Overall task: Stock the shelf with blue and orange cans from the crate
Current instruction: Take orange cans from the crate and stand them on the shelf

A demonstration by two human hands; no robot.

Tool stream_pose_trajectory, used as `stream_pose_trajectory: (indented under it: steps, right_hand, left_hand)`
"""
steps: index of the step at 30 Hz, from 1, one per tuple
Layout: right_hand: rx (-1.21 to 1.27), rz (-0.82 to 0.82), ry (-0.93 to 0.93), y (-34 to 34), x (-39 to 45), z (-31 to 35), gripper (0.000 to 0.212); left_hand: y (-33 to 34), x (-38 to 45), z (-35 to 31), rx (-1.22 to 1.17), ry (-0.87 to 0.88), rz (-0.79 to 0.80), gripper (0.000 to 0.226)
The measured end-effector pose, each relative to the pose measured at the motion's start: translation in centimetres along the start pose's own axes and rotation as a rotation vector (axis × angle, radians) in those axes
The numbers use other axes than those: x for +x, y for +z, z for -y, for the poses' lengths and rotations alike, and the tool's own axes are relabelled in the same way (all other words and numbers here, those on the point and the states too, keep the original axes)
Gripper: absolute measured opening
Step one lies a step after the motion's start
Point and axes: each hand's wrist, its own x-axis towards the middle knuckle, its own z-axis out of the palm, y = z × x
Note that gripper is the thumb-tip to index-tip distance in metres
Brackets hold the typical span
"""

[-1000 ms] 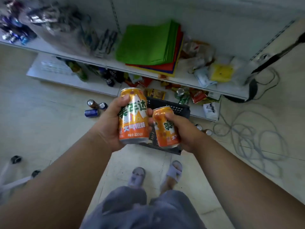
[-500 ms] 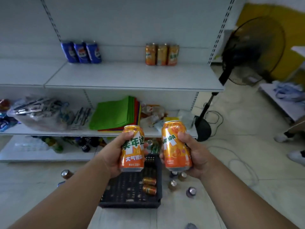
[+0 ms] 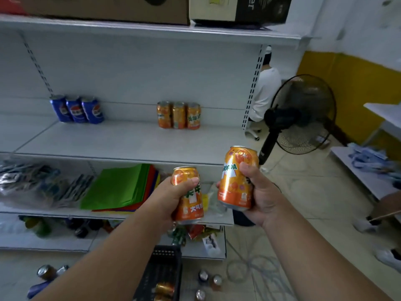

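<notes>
My left hand (image 3: 168,197) grips an orange can (image 3: 191,205) upright at chest height. My right hand (image 3: 259,196) grips a second orange can (image 3: 235,177), held slightly higher and to the right. Both cans hover in front of the white shelf (image 3: 130,142). On that shelf three blue cans (image 3: 77,109) stand at the back left and three orange cans (image 3: 178,115) at the back middle. The black crate (image 3: 160,276) sits on the floor below my arms, with orange cans (image 3: 165,288) lying inside it.
Loose cans (image 3: 208,281) lie on the floor beside the crate, others (image 3: 46,272) at the left. Green and coloured sheets (image 3: 117,187) fill the lower shelf. A black standing fan (image 3: 301,115) is right of the shelving, with a seated person (image 3: 265,92) behind. Cardboard boxes (image 3: 104,7) sit on top.
The view has tilted up from the floor and crate to the shelf. Both hands have risen with their orange cans and moved toward the shelf.
</notes>
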Motion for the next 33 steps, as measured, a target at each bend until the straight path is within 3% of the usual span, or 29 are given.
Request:
stream_pose_trajectory:
  steps: [6,12,16,19,27,30,33]
  right_hand:
    - [-0.034,-0.101,-0.081,-2.1,4.4,2.3,0.102]
    - [-0.168,-0.249,-0.159,-3.6,9.2,4.7,0.078]
    - [-0.236,-0.294,-0.194,-5.0,12.9,6.2,0.058]
    - [-0.274,-0.278,-0.191,-6.3,16.1,7.4,0.049]
    - [-0.41,-0.161,-0.146,-10.7,24.5,9.2,0.043]
    - [-0.436,-0.158,-0.118,-12.0,26.9,9.2,0.041]
    - [-0.447,-0.162,-0.113,-12.5,28.6,9.1,0.026]
  left_hand:
    - [0.7,7.4,-2.4,0.151,0.101,0.043,0.063]
    - [4.6,14.4,-6.5,0.414,0.356,-0.085,0.048]
    - [6.2,19.8,-8.4,0.658,0.491,-0.17,0.064]
    - [6.8,24.4,-9.0,0.844,0.471,-0.244,0.082]
    - [8.7,32.6,-9.1,0.846,0.469,-0.496,0.057]
    - [8.9,34.5,-8.9,0.824,0.5,-0.554,0.059]
    - [8.4,35.2,-7.9,0.748,0.454,-0.635,0.074]
